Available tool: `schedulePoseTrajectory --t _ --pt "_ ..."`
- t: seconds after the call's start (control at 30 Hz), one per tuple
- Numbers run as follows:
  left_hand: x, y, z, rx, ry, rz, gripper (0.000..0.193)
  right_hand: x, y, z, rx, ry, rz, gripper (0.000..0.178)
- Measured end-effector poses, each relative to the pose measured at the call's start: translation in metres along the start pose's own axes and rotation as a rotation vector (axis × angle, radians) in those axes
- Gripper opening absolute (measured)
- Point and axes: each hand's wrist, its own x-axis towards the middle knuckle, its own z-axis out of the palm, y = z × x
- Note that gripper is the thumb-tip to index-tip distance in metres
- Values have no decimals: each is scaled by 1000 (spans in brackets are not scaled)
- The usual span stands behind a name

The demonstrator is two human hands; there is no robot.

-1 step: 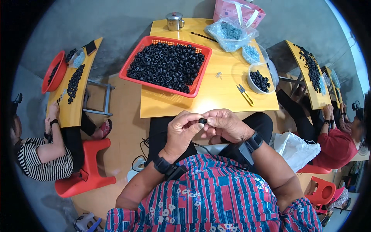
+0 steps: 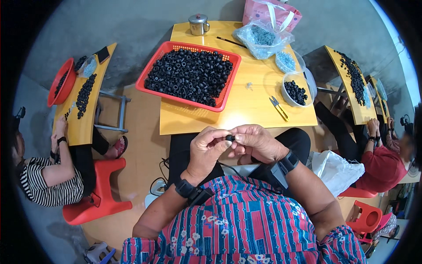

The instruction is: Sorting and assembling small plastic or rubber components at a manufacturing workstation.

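Note:
Just past the near edge of the table, above my lap, my left hand (image 2: 207,147) and my right hand (image 2: 258,141) meet. Between their thumbs and fingertips they pinch one small round black rubber-like cap (image 2: 230,138), and both are closed on it. The fingers cover much of the cap. A red plastic basket (image 2: 145,81) on the table is heaped with small black ring-shaped parts (image 2: 189,75) of similar look. Yellow-handled thread snips (image 2: 279,109) lie near the right front edge. Beside them stands a clear tub (image 2: 293,102) of black parts (image 2: 295,90).
Tiny clear pieces (image 2: 249,86) lie mid-table. Behind the tub are a bowl of clear bits (image 2: 285,61), a plastic bag (image 2: 263,37), a pink bag (image 2: 250,11), a dark stick (image 2: 231,42) and a metal mug (image 2: 199,25). Persons sit at side tables left (image 2: 103,83) and right (image 2: 360,110).

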Motion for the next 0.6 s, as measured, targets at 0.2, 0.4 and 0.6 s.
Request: schedulePoseTrajectory --t 0.2,0.4,0.6 --pt "1 -5 1 103 78 53 21 4 7 4 -149 -5 -84 27" --pt "0 5 -2 162 11 24 19 -1 5 5 -174 4 -46 27" --pt "1 7 -1 166 2 9 23 -3 -1 11 -294 22 -34 27"
